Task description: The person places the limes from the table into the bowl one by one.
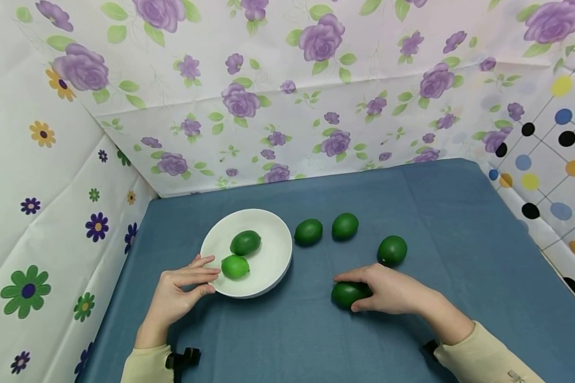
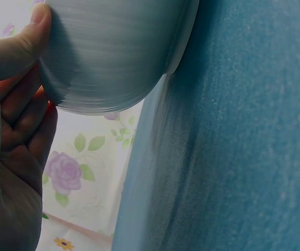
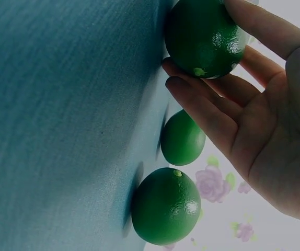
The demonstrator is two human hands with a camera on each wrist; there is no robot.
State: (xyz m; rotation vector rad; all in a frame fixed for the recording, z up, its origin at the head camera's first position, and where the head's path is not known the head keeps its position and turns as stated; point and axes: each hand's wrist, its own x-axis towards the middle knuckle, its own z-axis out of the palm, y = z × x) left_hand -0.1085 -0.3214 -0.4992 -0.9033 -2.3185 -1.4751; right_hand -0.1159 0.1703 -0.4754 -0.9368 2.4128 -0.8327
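A white bowl (image 1: 273, 266) stands on the blue cloth, holding a dark green lime (image 1: 245, 243) and a brighter green lime (image 1: 235, 267). My left hand (image 1: 184, 287) grips the bowl's left edge; the left wrist view shows the thumb against the outer wall (image 2: 108, 52). On the right, my right hand (image 1: 393, 290) holds another dark green lime (image 1: 347, 294) between thumb and fingers, low at the cloth. In the right wrist view this lime (image 3: 205, 36) sits within the fingers, and its far side is hidden.
Three more dark limes lie on the cloth: one lime (image 1: 309, 232) beside the bowl, another lime (image 1: 345, 226) to its right, and a lime (image 1: 392, 250) just beyond my right hand. A flowered sheet (image 1: 278, 106) rises behind the table, with patterned sheets on both sides.
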